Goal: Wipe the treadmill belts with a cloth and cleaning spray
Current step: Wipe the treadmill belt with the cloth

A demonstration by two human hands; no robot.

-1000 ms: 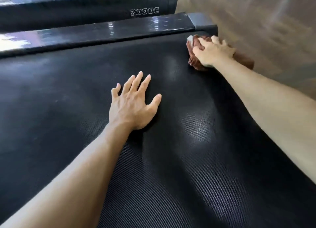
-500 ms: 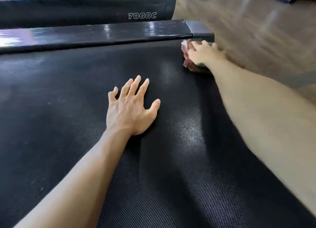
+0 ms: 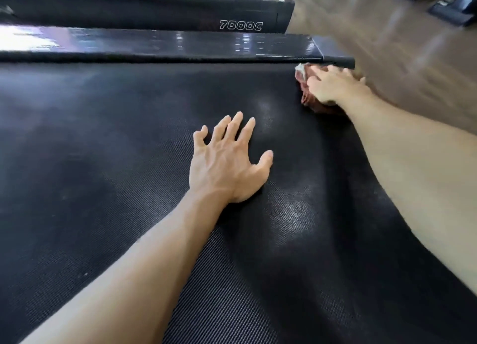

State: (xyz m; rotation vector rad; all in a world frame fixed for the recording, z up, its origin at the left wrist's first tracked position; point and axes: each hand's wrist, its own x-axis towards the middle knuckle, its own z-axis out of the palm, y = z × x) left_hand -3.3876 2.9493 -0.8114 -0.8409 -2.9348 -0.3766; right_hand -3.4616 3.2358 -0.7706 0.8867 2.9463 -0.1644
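Note:
The black textured treadmill belt [image 3: 103, 163] fills most of the view. My left hand [image 3: 227, 163] lies flat on the middle of the belt, fingers spread and straight. My right hand [image 3: 333, 85] holds a bunched reddish-brown cloth [image 3: 308, 101] against the belt's far right corner, just below the end of the side rail. Most of the cloth is hidden under the hand; a pale bit shows at its top left. No spray bottle is in view.
A glossy black side rail [image 3: 180, 44] runs along the belt's far edge. Beyond it stands a second treadmill [image 3: 154, 10] marked "7000C". Wooden floor [image 3: 400, 47] lies to the right, with a dark machine base [image 3: 454, 8] at the top right.
My right hand slid the cloth a little farther toward the rail at the belt's corner. My left hand stayed planted on the belt. The view shifted slightly.

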